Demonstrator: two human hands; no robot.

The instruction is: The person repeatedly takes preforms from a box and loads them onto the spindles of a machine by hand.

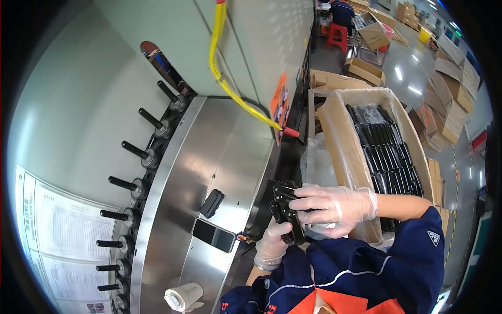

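Note:
Several glossy black rod-like pieces are bunched together in front of my chest. My left hand, in a clear glove, grips the lower part of the bunch with closed fingers. From the other side, my right hand, also gloved, has its fingers bent over the upper pieces. The gloves and overlapping pieces hide their far ends. A large carton lined with plastic stands beyond my right hand, with rows of similar black pieces inside.
A steel ledge on the left carries a phone, a black ribbed object and a pale cup. Beyond it runs a row of spindles with black rods. A yellow hose hangs above. Behind, a person sits near cartons.

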